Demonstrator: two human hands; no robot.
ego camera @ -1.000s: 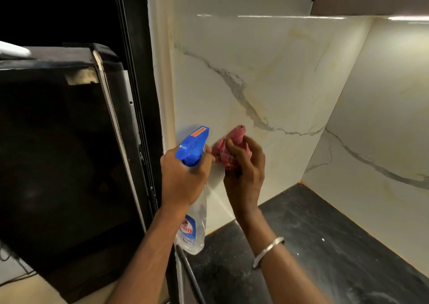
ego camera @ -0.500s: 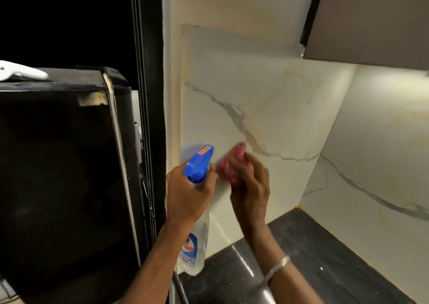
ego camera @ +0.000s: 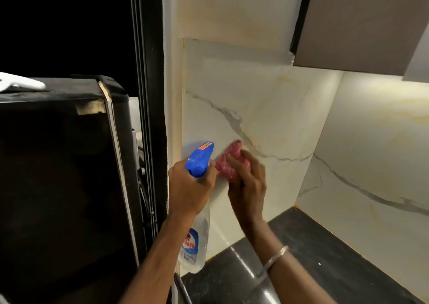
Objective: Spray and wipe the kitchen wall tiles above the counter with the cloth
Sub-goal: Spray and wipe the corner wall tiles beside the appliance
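My left hand (ego camera: 189,187) grips the neck of a clear spray bottle (ego camera: 196,241) with a blue trigger head (ego camera: 200,157), its nozzle close to the white marble wall tiles (ego camera: 267,109). Just to its right, my right hand (ego camera: 248,185) holds a bunched pink cloth (ego camera: 228,162) against the tile, low on the left wall near the corner edge. A silver bangle sits on my right wrist. The cloth is blurred.
A tall black appliance (ego camera: 58,176) stands at the left with a white object (ego camera: 21,83) on top. The dark stone counter (ego camera: 301,257) runs below the tiles. A brown wall cabinet (ego camera: 362,23) hangs at upper right, and a second tiled wall (ego camera: 376,153) meets the first.
The view has tilted up, showing more of the cabinet and upper wall. My right hand has shifted the cloth slightly on the tile; my left hand keeps the bottle beside it.
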